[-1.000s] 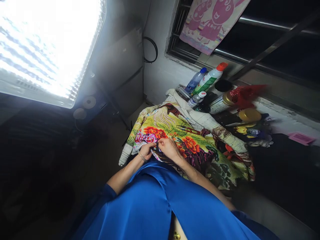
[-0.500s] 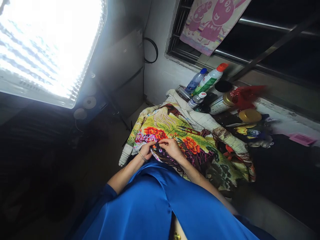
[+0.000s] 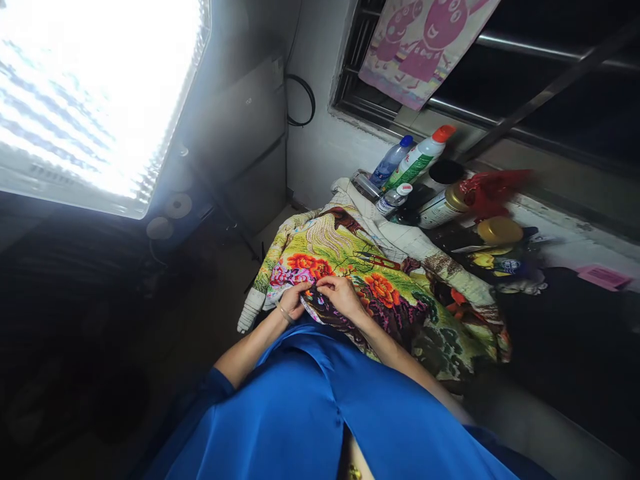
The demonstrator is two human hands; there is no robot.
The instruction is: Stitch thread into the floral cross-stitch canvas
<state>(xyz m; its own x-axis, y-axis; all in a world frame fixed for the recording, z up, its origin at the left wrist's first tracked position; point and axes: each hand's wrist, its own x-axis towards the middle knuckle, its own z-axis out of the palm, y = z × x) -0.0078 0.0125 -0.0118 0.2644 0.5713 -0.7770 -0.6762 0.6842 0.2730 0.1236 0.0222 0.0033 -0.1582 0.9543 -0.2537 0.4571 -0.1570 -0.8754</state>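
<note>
A large embroidered cloth [image 3: 327, 240] with orange and pink flowers spreads in front of me, its near part reaching my lap. At its near edge, my left hand [image 3: 293, 302], a bangle at the wrist, is closed on the fabric with the thumb on top. Just right of it, my right hand [image 3: 340, 293] is pinched close to the cloth's surface. Whatever sits between those fingertips is too small to make out. Beyond my right hand, a pair of red-handled thread snips [image 3: 381, 261] lies on the embroidery.
A bright lamp [image 3: 100, 100] hangs at the upper left. Behind the cloth stand a blue-capped bottle [image 3: 393, 162], a spray can [image 3: 416, 161] with an orange cap and a small clear bottle [image 3: 395, 199]. Right of these are a gold-lidded jar [image 3: 500, 231] and a red plastic bag [image 3: 495, 192].
Both hands stay at the same spot on the cloth, with at most a slight shift of the right fingers. The view has drifted very slightly.
</note>
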